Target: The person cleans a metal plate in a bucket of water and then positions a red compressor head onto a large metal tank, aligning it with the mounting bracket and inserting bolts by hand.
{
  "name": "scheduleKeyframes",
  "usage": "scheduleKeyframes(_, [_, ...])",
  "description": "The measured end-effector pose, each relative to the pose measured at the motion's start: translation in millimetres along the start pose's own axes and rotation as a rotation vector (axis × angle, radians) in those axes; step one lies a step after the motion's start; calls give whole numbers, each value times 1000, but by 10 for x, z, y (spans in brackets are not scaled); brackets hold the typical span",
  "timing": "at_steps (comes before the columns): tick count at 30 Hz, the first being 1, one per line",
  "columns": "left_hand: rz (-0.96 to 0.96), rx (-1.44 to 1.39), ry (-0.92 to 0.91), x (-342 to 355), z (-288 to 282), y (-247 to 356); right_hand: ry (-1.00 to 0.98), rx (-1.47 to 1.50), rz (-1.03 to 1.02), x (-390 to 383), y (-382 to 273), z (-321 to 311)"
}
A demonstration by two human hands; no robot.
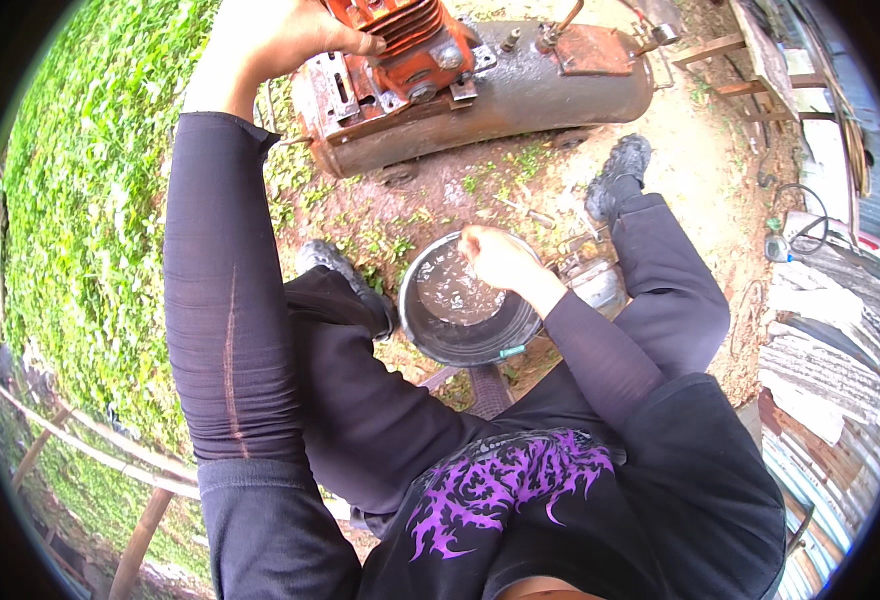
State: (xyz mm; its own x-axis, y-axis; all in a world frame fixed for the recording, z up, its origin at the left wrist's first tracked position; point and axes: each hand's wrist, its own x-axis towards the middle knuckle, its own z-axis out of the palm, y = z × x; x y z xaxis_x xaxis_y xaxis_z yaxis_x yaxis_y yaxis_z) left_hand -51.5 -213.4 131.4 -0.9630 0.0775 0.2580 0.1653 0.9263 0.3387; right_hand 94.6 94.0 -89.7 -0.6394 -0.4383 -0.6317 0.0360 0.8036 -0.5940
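Observation:
At the top, my left hand (285, 35) grips the orange-red finned compressor pump (405, 35), its thumb lying along the cooling fins. The other fingers are cut off or hidden behind the pump. This pump is mounted on a rusty dark cylindrical air tank (520, 95) lying on its side. My right hand (505, 262) is over a black basin (470, 345) of murky, foamy water, between my legs. Its fingers are curled closed; whatever they may hold is hidden.
A greyish container (596, 284) stands right of the basin, by my leg. Grass (90, 200) spreads on the left, with a bamboo rail (90, 435) below. Wooden framing (725, 50) and stacked sheets (825, 370) line the right. A black cable loop (810, 215) lies nearby.

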Motion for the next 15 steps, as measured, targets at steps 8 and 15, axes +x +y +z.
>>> scheduleKeyframes(8, [-16,-15,16,-1,-19,39,636,656,-283,317,-789,-1378])
scheduleKeyframes(15, [-29,-2,15,10,-2,22,768,399,-134,894,-789,-1546])
